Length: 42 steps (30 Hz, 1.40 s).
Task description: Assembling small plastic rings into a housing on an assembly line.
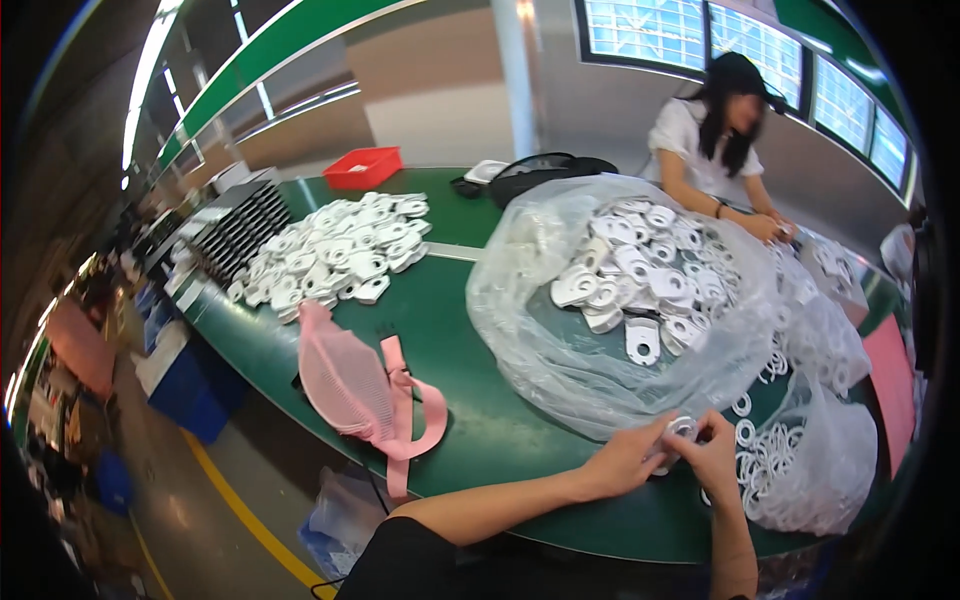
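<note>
Near the front edge of the green table point(500, 350), my left hand point(628, 462) and my right hand point(712, 458) meet around a small white plastic part point(682, 428) with a round face. Fingers of both hands are closed on it, hiding much of its shape. Just beyond lies a large clear plastic bag point(520, 350), spread wide, holding a heap of white plastic housings point(642, 340), each with a round hole. Beside my right hand, white rings point(765, 465) spill from a smaller clear bag point(840, 470).
A pink mesh bag point(345, 385) with a strap lies left of the large bag. Behind it are piled white housings point(340, 250), stacked black trays point(240, 225) and a red bin point(363, 168). A black bag point(550, 175) lies at the back. Another person point(715, 140) works across the table.
</note>
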Tool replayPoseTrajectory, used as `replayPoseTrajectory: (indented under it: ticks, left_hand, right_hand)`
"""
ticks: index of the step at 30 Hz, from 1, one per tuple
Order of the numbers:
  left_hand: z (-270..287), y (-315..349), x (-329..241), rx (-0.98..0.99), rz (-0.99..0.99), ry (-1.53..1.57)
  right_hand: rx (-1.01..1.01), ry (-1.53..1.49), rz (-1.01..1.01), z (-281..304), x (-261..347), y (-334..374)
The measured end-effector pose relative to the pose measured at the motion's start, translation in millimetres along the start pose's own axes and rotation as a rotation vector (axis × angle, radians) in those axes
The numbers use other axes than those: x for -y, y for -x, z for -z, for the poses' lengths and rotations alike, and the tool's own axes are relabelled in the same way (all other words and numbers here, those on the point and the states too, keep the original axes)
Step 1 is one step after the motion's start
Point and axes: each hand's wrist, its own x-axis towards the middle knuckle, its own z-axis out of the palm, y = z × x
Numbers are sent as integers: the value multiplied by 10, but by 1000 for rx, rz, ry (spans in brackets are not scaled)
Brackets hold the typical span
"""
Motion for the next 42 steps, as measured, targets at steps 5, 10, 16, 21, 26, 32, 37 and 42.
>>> replayPoseTrajectory:
  ticks: [5,10,16,21,26,32,37,42]
  left_hand:
    - [90,-34,28,87,39,39]
    - [48,-103,167,166,172,227]
    - [12,-101,176,185,371,552]
    - [-30,-59,133,110,258,484]
    - [-67,-7,71,61,163,184]
    - [-22,-19,72,74,169,142]
    - [-4,-45,127,60,155,269]
    - [-46,-40,130,78,213,386]
  right_hand:
    - [141,-215,-46,66,45,6]
    - [117,-298,-172,123,-26,-19]
    - [-7,-331,-147,33,-89,-82]
    - [-118,-134,6,-70,33,-24]
    - [-126,-81,-76,-103,100,21]
    - [-4,48,-49,-40,136,42]
    - [15,-153,-14,16,96,15]
    - [-27,-193,-35,41,15,-22]
